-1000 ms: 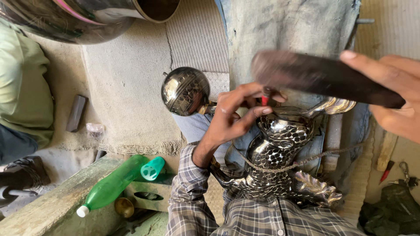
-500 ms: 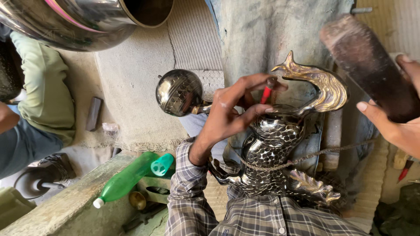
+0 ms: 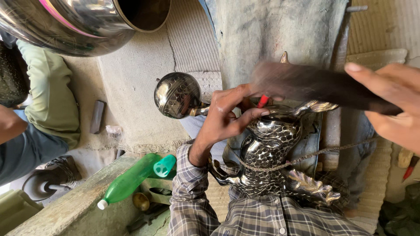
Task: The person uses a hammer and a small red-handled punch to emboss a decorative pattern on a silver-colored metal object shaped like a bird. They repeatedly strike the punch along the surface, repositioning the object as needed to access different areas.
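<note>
Two hands (image 3: 227, 118), green bottle (image 3: 129, 180), teal cup (image 3: 165, 166)

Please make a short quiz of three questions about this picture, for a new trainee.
1. True or false: the left hand holds a red-tipped tool against the patterned metal figure.
2. What does the right hand grip? A) green bottle B) dark blurred striking tool C) rope
3. Which colour is the bottle lying on the ledge?

Key: 1 true; 2 B, the dark striking tool; 3 green.
</note>
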